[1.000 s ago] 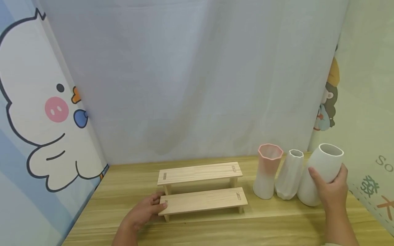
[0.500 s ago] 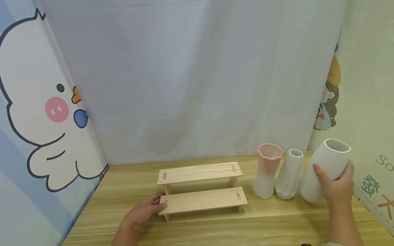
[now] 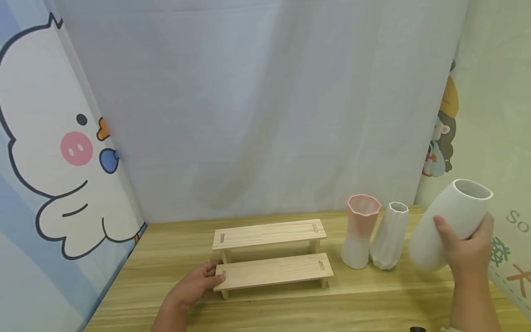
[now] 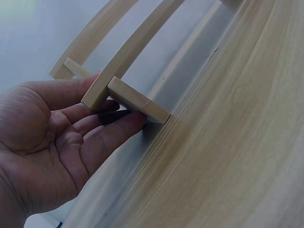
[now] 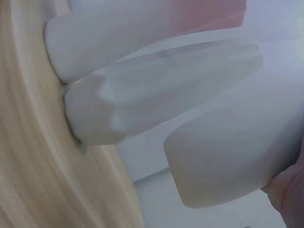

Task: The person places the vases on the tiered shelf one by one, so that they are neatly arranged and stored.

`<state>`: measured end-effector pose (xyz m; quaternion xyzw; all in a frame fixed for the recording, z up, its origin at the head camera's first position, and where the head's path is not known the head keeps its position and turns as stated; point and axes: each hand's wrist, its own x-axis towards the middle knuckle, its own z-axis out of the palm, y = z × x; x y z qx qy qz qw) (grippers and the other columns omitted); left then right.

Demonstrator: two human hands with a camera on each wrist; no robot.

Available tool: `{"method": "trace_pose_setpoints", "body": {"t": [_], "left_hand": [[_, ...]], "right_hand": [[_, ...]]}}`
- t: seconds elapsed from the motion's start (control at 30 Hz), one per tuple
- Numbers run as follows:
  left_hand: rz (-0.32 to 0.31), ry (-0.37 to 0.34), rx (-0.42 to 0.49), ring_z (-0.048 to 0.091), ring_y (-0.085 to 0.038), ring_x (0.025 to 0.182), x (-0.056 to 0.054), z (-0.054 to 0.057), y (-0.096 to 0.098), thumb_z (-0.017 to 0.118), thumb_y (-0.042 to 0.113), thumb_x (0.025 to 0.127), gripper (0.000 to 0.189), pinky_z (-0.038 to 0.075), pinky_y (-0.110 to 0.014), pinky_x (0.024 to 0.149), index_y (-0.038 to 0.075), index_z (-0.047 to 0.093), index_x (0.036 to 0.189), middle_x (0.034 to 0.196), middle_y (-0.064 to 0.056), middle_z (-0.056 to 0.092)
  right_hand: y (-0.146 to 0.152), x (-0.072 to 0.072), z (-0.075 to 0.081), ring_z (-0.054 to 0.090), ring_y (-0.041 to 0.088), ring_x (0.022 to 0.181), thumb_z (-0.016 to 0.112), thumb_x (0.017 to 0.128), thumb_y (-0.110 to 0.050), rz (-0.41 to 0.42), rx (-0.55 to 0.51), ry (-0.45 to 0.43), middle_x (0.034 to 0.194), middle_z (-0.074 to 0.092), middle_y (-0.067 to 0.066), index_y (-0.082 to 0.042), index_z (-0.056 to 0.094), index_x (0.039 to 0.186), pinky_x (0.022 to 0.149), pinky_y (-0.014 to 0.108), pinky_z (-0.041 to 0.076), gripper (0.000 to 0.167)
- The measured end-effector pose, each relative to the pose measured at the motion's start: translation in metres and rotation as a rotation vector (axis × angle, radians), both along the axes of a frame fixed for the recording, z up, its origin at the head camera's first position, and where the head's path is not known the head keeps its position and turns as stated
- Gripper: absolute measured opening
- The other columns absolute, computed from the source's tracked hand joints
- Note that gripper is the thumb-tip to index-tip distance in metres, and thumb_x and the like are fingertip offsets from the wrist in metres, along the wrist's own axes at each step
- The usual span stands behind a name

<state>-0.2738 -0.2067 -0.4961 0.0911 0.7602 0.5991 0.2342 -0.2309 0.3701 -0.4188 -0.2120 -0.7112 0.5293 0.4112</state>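
My right hand (image 3: 469, 251) grips a smooth white vase (image 3: 450, 221) from its right side, thumb across the front. The vase leans to the right; in the right wrist view its base (image 5: 190, 175) is off the wooden table. At the left end of a two-step wooden stand (image 3: 274, 273), my left hand (image 3: 195, 285) pinches the lower board, its thumb on top. In the left wrist view, fingers (image 4: 128, 124) reach to the stand's leg (image 4: 137, 102). A slim faceted white vase (image 3: 389, 237) and a pink-and-white vase (image 3: 360, 235) stand upright between the stand and the held vase.
The wood-grain table (image 3: 166, 249) carries everything. A pale curtain (image 3: 249, 115) hangs behind it, with printed cloths (image 3: 45, 138) at both sides. A small dark object (image 3: 417, 329) shows at the front edge, cut off by the frame.
The smooth white vase has risen and moved right in my right hand, away from the faceted vase, and tilts further. My left hand and the stand have kept their place.
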Motion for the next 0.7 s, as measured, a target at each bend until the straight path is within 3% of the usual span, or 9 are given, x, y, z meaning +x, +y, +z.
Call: {"method": "trace_pose_setpoints", "body": {"t": [0.27,0.43,0.7], "left_hand": [[-0.008,0.002,0.001,0.014,-0.053,0.142,0.0,-0.001,-0.001,0.053,0.032,0.102,0.076,0.031,-0.067,0.107,-0.008,0.014,0.153,0.156,-0.039,0.003],[-0.013,0.0,0.008,0.016,-0.053,0.142,0.001,-0.001,-0.002,0.054,0.032,0.102,0.076,0.032,-0.067,0.107,-0.008,0.013,0.153,0.156,-0.039,0.004],[-0.013,0.005,0.004,0.015,-0.053,0.142,0.002,0.0,-0.002,0.053,0.031,0.102,0.075,0.032,-0.067,0.107,-0.008,0.014,0.153,0.155,-0.039,0.004]], "right_hand": [[-0.006,0.007,0.018,0.054,0.003,0.091,0.074,0.078,-0.015,0.035,0.017,0.138,0.108,0.055,-0.014,-0.023,0.045,0.137,0.073,0.016,0.042,0.066],[-0.01,0.011,0.027,0.057,0.008,0.092,0.071,0.077,-0.008,0.101,0.021,0.254,0.11,0.059,-0.005,-0.018,0.046,0.136,0.072,0.012,0.046,0.065],[-0.018,0.016,0.04,0.061,0.016,0.089,0.072,0.07,0.003,0.271,-0.214,0.539,0.107,0.062,0.01,-0.007,0.052,0.129,0.067,0.014,0.053,0.063]]}}
